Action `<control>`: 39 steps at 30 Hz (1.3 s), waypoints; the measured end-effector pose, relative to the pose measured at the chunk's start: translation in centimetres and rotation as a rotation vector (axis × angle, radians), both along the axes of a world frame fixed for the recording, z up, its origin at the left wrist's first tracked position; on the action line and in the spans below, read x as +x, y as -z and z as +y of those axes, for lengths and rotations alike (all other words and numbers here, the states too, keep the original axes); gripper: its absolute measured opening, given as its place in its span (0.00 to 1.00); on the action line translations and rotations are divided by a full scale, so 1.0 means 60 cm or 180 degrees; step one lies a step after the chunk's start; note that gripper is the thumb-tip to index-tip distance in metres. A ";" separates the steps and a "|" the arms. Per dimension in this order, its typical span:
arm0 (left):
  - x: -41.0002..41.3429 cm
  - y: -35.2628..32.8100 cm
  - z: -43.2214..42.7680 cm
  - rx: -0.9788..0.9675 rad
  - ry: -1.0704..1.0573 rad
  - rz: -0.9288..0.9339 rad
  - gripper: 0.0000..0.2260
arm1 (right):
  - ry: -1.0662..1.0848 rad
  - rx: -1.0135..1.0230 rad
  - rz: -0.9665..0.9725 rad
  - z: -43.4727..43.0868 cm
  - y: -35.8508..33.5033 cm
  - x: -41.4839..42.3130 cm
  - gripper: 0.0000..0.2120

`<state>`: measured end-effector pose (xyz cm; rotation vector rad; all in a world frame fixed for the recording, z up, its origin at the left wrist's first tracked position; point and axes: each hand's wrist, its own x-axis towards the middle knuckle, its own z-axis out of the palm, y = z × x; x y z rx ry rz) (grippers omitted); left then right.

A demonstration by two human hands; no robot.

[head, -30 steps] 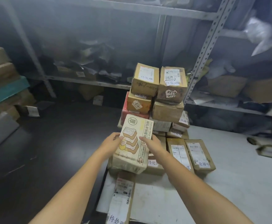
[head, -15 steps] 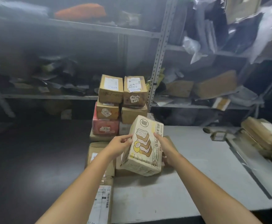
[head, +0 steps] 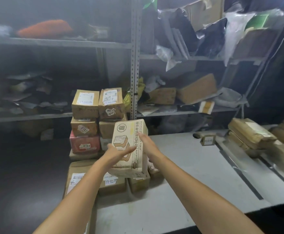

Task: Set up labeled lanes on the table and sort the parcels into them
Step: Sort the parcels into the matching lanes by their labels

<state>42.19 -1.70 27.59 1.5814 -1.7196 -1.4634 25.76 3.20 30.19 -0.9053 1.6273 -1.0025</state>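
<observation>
— Toast box?
— On end between your hands, over the low parcels at the table's left edge.
— Hands?
— Your left hand lies flat across the printed front, fingers straight. Your right hand presses the right side, fingers straight too.
— Around it?
— Stacked boxes just behind; wrapped parcels far right; shelving beyond.
</observation>
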 end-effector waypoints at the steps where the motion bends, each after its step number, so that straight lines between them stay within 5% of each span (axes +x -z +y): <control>1: -0.006 -0.003 -0.001 0.0041 -0.0108 -0.0141 0.59 | -0.0056 -0.0033 0.0076 -0.009 0.000 0.008 0.30; 5: -0.026 -0.044 0.017 0.0056 -0.0454 -0.0632 0.72 | -0.0001 -0.0075 0.0165 -0.119 0.109 -0.008 0.44; 10: -0.031 -0.044 0.001 -0.0086 -0.0699 -0.1116 0.65 | -0.0112 -0.0091 0.0368 -0.082 0.009 0.040 0.59; 14: -0.027 -0.045 -0.004 -0.0005 -0.0650 -0.1181 0.66 | -0.0093 0.0035 0.0290 -0.093 0.015 0.049 0.61; 18: -0.006 -0.040 -0.016 0.0200 -0.0605 -0.0966 0.72 | -0.0356 -0.0041 -0.0094 -0.094 0.025 0.045 0.47; 23: 0.041 -0.046 -0.024 0.0227 -0.0538 -0.0402 0.62 | -0.0504 -0.0263 0.0005 -0.041 -0.032 0.013 0.27; 31: 0.087 -0.033 -0.007 0.0864 -0.0434 0.1113 0.62 | 0.0040 -0.0021 0.0150 -0.040 -0.015 -0.046 0.35; 39: 0.076 -0.023 -0.003 0.1203 -0.0175 0.1134 0.44 | -0.0128 -0.0007 -0.0500 -0.041 -0.004 -0.002 0.19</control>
